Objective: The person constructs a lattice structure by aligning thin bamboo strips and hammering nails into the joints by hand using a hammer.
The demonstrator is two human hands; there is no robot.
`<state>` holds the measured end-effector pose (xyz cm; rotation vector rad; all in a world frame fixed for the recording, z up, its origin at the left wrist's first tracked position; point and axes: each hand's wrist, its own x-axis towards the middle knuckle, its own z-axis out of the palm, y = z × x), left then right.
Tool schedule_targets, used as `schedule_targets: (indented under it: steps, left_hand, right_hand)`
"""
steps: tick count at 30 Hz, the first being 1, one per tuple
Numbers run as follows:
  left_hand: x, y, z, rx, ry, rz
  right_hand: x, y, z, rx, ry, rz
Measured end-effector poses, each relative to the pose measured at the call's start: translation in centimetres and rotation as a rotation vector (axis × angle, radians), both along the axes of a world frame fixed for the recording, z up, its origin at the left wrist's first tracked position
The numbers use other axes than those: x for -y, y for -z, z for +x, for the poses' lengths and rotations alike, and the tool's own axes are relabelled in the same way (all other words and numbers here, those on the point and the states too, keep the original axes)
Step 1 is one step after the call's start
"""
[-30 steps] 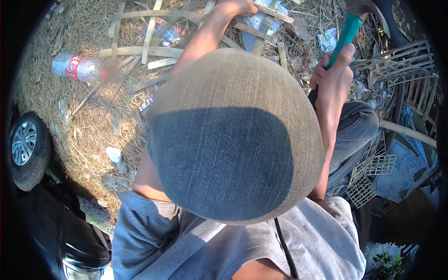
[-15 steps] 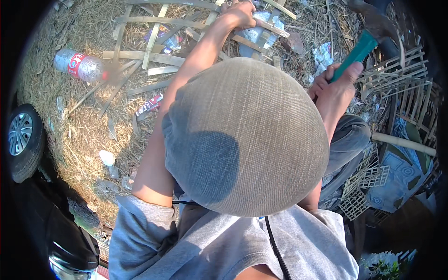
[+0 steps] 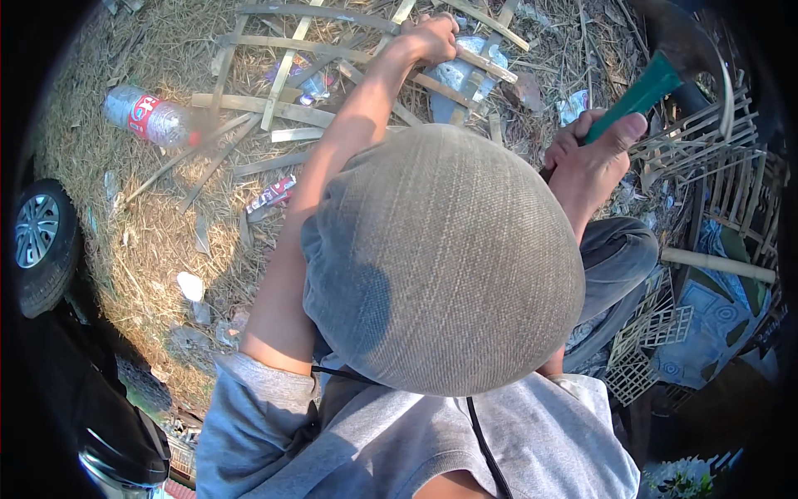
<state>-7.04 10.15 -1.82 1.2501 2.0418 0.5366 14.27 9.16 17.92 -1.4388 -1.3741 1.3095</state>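
My left hand is out at the top of the view, its fingers curled round a strip in a loose lattice of flat bamboo strips on the ground. The exact grip is partly hidden by the hand. On the right, my right hand is closed round the green handle of a tool, thumb along the handle. The tool's dark curved metal head lies at the shadowed rim, and its kind cannot be made out. A round cloth-covered shape fills the middle and hides what lies beneath it.
Dry straw and scraps of litter cover the ground. A plastic bottle lies at the left, above a car wheel. Woven bamboo pieces, a bamboo pole and a patterned blue cloth lie at the right.
The view has shifted slightly, so the ground and bamboo strips sit a little farther right. The tool's head has turned somewhat in my right hand. My left hand stays on the strips.
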Motion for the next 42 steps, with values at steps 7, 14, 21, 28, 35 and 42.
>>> schedule_targets:
  steps: [7, 14, 21, 28, 35, 42]
  left_hand:
    - [-1.5, 3.3, 0.2, 0.283, 0.004, -0.071]
    - [-1.4, -3.3, 1.8, 0.041, 0.122, -0.106]
    - [-0.8, -9.0, 1.5, -0.171, 0.222, -0.169]
    - [1.4, -15.4, -1.0, -0.128, 0.165, 0.136]
    - [0.6, -20.0, -1.0, 0.095, 0.178, 0.178]
    - [0.5, -24.1, -3.8, 0.227, 0.161, 0.163]
  right_hand:
    - [1.7, 11.3, 4.5, 0.550, -0.251, -0.238]
    - [-2.6, 1.6, 6.6, 0.094, 0.122, -0.190]
    - [-3.6, 3.2, 10.8, 0.016, 0.200, -0.221]
    - [-4.1, 10.8, 9.1, 0.016, 0.189, -0.577]
    - [-5.1, 15.9, 7.3, 0.501, -0.010, -0.389]
    - [-3.1, 12.2, 3.7, 0.466, -0.134, -0.229]
